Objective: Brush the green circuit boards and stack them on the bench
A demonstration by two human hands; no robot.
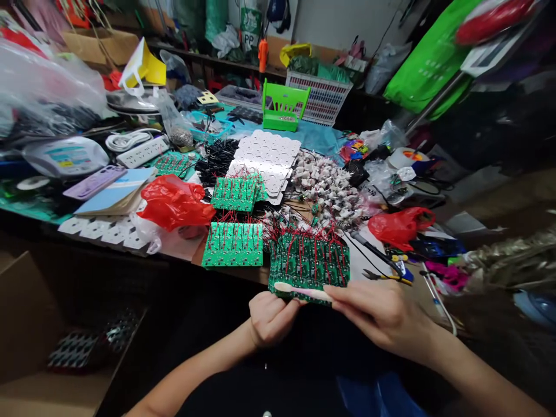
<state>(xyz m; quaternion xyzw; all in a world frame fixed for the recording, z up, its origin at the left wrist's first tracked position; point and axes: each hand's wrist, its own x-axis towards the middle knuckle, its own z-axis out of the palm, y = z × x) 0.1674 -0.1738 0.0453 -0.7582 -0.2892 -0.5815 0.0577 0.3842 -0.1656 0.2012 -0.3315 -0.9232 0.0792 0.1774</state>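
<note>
My right hand point(377, 313) pinches a pale toothbrush point(304, 291) by its handle, its head lying over the lower edge of a dark green circuit board panel point(310, 260) with red wires. The fingers of my left hand point(273, 317) are closed at that panel's near edge, gripping it from below. Left of this panel lie more bright green circuit boards point(233, 244), and behind them another stack of boards point(234, 194) with thin red wires. Whether the bristles touch the panel I cannot tell.
White perforated sheets point(264, 153) lie behind the boards, beside a heap of small white wired parts point(328, 188). Red plastic bags point(174, 202) sit at both sides. Yellow-handled pliers point(386, 278) and a soldering iron point(373, 249) lie right. An open cardboard box point(30, 313) stands lower left.
</note>
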